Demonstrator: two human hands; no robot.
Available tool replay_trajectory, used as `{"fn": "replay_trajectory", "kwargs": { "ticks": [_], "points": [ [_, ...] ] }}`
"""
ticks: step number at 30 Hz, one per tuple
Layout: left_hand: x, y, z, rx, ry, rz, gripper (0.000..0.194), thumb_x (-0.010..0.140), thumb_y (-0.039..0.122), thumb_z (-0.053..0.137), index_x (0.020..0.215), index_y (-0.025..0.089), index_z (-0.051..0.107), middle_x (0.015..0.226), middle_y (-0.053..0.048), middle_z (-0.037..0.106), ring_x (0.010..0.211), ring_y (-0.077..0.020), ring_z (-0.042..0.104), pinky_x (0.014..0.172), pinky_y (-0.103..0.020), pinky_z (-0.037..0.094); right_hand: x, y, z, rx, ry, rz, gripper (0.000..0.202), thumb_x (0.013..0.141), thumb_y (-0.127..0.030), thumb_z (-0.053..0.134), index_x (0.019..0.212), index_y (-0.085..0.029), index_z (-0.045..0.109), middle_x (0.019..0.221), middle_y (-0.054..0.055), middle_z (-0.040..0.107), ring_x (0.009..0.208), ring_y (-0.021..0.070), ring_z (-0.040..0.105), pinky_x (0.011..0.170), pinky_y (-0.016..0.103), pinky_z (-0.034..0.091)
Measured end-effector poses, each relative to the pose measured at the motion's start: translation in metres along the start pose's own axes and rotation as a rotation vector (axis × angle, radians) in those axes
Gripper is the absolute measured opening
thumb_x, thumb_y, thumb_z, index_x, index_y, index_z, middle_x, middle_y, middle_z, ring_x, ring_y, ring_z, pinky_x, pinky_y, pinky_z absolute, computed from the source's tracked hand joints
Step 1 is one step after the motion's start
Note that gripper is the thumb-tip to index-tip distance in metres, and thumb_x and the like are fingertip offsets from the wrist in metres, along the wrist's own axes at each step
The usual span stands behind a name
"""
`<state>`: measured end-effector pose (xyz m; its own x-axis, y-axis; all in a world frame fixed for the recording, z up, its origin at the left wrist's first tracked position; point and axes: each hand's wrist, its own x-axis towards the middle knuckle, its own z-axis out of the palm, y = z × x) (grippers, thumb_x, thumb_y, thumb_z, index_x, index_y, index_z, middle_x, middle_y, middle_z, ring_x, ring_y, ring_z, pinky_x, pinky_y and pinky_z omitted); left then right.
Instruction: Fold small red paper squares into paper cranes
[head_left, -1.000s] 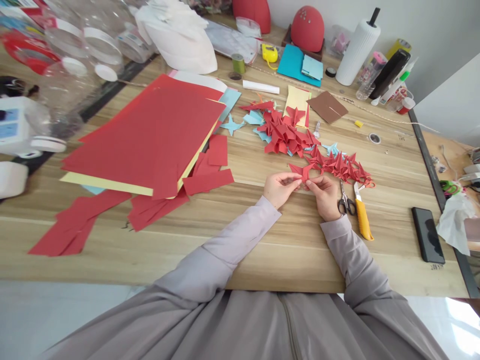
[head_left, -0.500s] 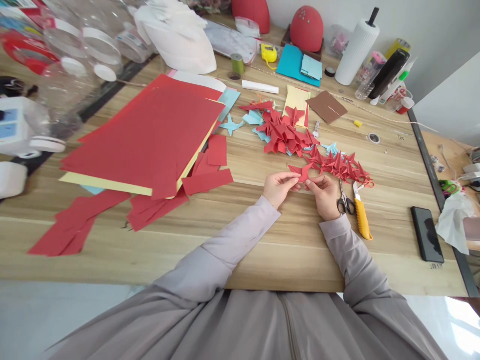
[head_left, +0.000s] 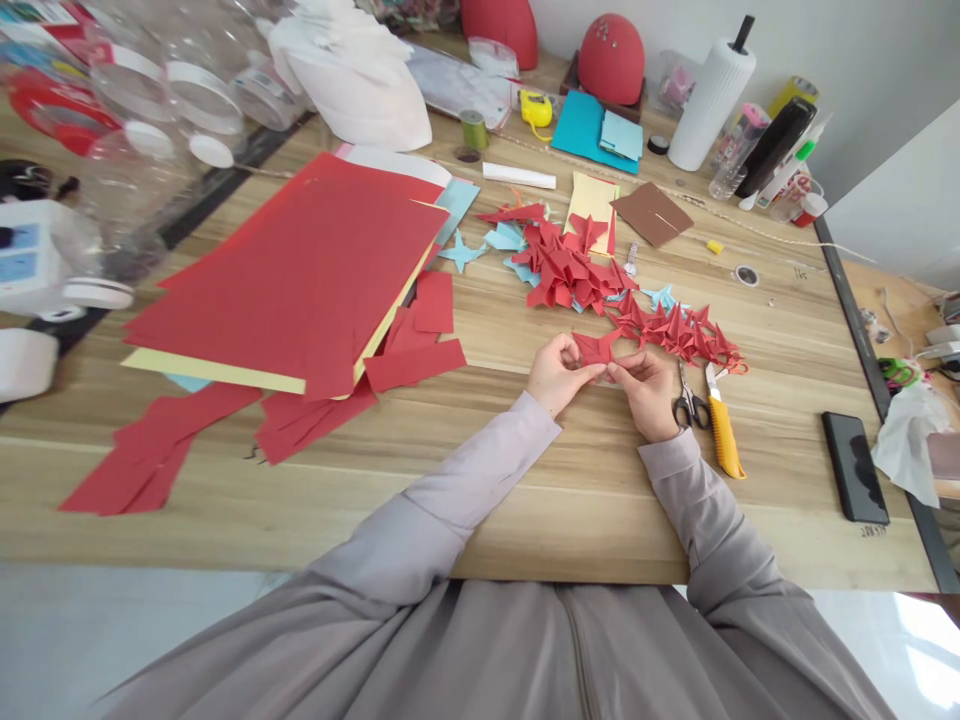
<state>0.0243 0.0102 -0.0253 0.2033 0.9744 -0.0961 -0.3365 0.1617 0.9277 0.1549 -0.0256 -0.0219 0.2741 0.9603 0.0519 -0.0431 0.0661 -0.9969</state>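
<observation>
A piece of folded red paper with pointed corners is pinched between my two hands, just above the table. My left hand grips its left and lower edge with thumb and fingers. On the other side my right hand pinches the lower right part, the two thumb tips almost meeting. Right behind lie a heap of folded red paper pieces and a row of red paper stars. Black-handled scissors and a yellow utility knife rest beside my right hand.
Large red paper sheets and cut red strips cover the left of the table. A phone lies near the right edge. At the back stand a white bottle, a yellow tape measure and blue paper.
The folded red paper has turned and shows a broader face now. My left fingers have shifted up along its left side, and both thumbs have come closer together.
</observation>
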Motion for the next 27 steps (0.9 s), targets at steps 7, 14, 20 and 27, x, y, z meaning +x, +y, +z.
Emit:
{"fn": "replay_trajectory", "kwargs": {
  "ticks": [7, 14, 20, 27],
  "points": [
    [-0.0001, 0.0006, -0.0032, 0.033, -0.02, -0.014, 0.043, 0.055, 0.018, 0.074, 0.066, 0.021, 0.034, 0.05, 0.008, 0.056, 0.043, -0.0122, 0.057, 0.047, -0.025, 0.045, 0.0003, 0.0017, -0.0021, 0.01, -0.042, 0.031, 0.03, 0.062, -0.037, 0.079, 0.07, -0.021, 0.055, 0.058, -0.004, 0.064, 0.054, 0.0131, 0.062, 0.057, 0.028, 0.052],
    [0.0007, 0.0042, -0.0035, 0.007, -0.003, -0.079, 0.042, 0.054, 0.017, 0.075, 0.068, 0.02, 0.036, 0.049, 0.009, 0.056, 0.043, -0.0129, 0.059, 0.048, -0.025, 0.048, 0.0027, 0.0046, -0.0048, 0.12, -0.094, 0.047, 0.03, 0.066, -0.036, 0.077, 0.082, -0.022, 0.056, 0.065, -0.005, 0.066, 0.053, 0.0123, 0.062, 0.059, 0.028, 0.052],
    [-0.001, 0.0076, -0.0026, 0.011, -0.002, -0.092, 0.044, 0.053, 0.019, 0.078, 0.07, 0.019, 0.037, 0.049, 0.008, 0.057, 0.041, -0.0118, 0.058, 0.045, -0.022, 0.047, 0.0022, 0.0032, -0.0057, 0.1, -0.117, 0.062, 0.03, 0.072, -0.041, 0.071, 0.094, -0.023, 0.059, 0.066, -0.004, 0.066, 0.057, 0.014, 0.063, 0.063, 0.031, 0.053],
    [-0.0005, 0.0065, -0.0038, 0.024, -0.06, -0.105, 0.043, 0.055, 0.02, 0.078, 0.07, 0.019, 0.038, 0.052, 0.005, 0.06, 0.043, -0.0122, 0.06, 0.044, -0.022, 0.048, 0.0011, -0.0001, -0.0039, 0.035, -0.131, 0.026, 0.042, 0.062, -0.035, 0.08, 0.096, -0.022, 0.058, 0.066, -0.005, 0.065, 0.058, 0.0119, 0.062, 0.063, 0.028, 0.052]
  ]
}}
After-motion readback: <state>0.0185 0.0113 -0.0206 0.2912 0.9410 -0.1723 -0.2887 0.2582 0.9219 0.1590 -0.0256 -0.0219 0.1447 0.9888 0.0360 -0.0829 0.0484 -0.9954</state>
